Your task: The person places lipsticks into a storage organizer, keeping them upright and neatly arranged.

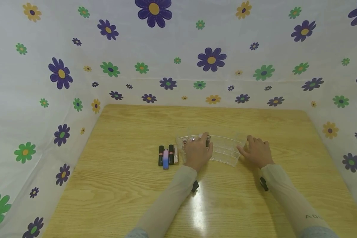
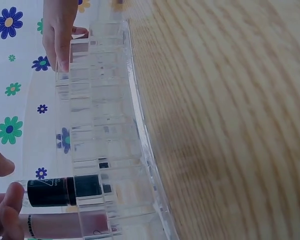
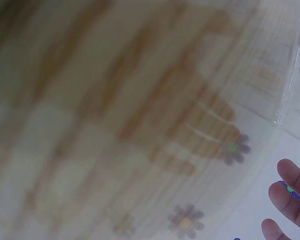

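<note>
A clear acrylic lipstick organizer (image 1: 226, 150), curved and divided into compartments, stands on the table. My left hand (image 1: 198, 152) is over its left part, a fingertip right at the clear end of an upright black lipstick tube (image 2: 50, 192), the thumb apart from it. Beside that tube a pink lip gloss tube (image 2: 55, 226) stands in another compartment. Part of the organizer is hidden under this hand. At the organizer's right end is my right hand (image 1: 258, 152), its thumb reaching to the edge and its fingers loosely spread.
Left of the organizer lie two black tubes (image 1: 171, 154), a pink-to-blue tube (image 1: 166, 159) and a clear tube (image 1: 176, 155). A flower-printed cloth (image 1: 178, 71) encloses the wooden table (image 1: 122, 185) at the back and sides.
</note>
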A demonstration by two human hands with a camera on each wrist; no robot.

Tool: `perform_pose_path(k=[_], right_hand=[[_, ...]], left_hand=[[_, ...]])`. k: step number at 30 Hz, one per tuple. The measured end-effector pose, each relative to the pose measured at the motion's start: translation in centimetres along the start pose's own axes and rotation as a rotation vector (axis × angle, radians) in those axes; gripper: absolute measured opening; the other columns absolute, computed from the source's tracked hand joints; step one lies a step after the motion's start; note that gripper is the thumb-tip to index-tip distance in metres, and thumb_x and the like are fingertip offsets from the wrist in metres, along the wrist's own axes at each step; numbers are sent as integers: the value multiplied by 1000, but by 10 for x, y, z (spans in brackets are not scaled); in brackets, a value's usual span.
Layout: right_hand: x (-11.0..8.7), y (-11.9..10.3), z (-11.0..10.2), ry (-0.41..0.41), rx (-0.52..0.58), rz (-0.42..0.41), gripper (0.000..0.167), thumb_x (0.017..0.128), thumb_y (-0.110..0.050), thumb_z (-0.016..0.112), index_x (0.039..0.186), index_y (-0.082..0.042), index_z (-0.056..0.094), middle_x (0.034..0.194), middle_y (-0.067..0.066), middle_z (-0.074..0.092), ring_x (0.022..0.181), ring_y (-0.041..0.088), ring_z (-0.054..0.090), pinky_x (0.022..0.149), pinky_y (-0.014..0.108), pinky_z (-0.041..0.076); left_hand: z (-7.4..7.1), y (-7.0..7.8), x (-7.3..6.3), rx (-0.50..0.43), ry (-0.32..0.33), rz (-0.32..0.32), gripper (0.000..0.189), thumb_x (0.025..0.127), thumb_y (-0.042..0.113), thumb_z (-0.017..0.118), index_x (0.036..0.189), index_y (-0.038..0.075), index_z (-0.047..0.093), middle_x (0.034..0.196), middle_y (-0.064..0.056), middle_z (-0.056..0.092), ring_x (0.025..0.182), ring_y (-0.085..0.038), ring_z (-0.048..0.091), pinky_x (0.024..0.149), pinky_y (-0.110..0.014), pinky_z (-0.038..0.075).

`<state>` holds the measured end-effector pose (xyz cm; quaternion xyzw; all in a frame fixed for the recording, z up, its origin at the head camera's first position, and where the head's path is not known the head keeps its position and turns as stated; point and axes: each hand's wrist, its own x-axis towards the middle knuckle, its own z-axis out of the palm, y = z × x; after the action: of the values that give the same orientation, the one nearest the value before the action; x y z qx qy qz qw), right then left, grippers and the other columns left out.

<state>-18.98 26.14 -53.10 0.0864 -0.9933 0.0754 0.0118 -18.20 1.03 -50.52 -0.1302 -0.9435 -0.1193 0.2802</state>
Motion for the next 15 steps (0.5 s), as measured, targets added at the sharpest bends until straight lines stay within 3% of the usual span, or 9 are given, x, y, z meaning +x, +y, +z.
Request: perform_pose_path(k=[4,9,15], right_hand=[[0,1,1,-9,-1,7,72,90,-58,45,122,6,45,104,27,64,91,43,61,80,58,42],[-1,1,1,-13,0,8,72,90,-58,45,122,6,44,103,27,64,91,42,61,79,58,42],[-1,1,0,-8,0,4,71,90,-58,45,122,6,45,102,27,64,91,42,61,78,57,42]], left_hand=[[-4,-1,-1,-17,14,38,33,77,34,70,105,17,66,52,4,61,38,-6,36,37,-17,22],[-13,-3,-5,-26,42,93,33,77,33,71,103,14,65,66,2,69,48,-11,55,42,-20,39],[-22,-9,-12,-35,36,180,32,77,33,70,99,11,65,90,-2,71,74,-16,65,73,-27,53]])
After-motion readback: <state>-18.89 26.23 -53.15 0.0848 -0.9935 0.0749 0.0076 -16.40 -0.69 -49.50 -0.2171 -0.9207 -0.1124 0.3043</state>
